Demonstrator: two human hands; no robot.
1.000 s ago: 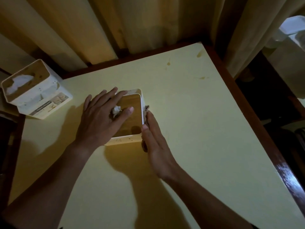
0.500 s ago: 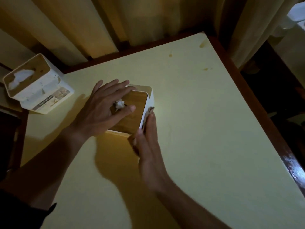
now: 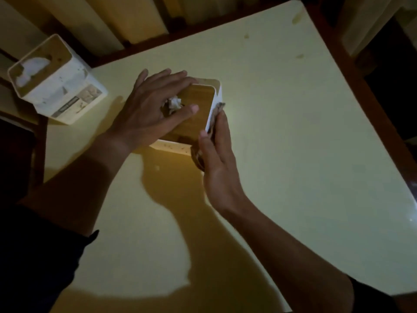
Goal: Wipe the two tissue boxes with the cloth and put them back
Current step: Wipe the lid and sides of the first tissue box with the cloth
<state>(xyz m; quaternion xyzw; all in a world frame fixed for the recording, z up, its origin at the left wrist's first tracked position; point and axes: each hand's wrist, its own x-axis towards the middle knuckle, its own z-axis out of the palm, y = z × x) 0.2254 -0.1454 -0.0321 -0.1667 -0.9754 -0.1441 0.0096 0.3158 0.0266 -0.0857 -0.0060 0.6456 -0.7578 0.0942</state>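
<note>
Right grip (image 3: 214,150): fingers straight and together, flat palm pressing a dark crumpled cloth (image 3: 197,158) against the right side wall of the near white square tissue box with a wood-brown top (image 3: 194,109). Cloth mostly hidden under the palm, a bit showed at the fingertips and near the box's front corner. Likely mid-wipe on that wall. Left grip (image 3: 155,109): fingers spread and straight, laid flat on the box top around the white tissue tuft (image 3: 174,102), probably bracing the box so it didn't slide under the sideways push.

That box sat on the pale yellow worktop with dark wood edging (image 3: 293,132), nearer the back edge, left of centre. Its front wall looked speckled, maybe dirt, too dim to be sure.

Second white tissue box with brown top and white tissue showing (image 3: 56,80) stood at the back-left corner of the worktop, partly overhanging the left edge, well apart from both grips, untouched. It carried a side label with a dark strip of print; writing too small and blurred to read. No brand legible anywhere.

Beige curtains (image 3: 90,21) hung behind the back edge.
</note>
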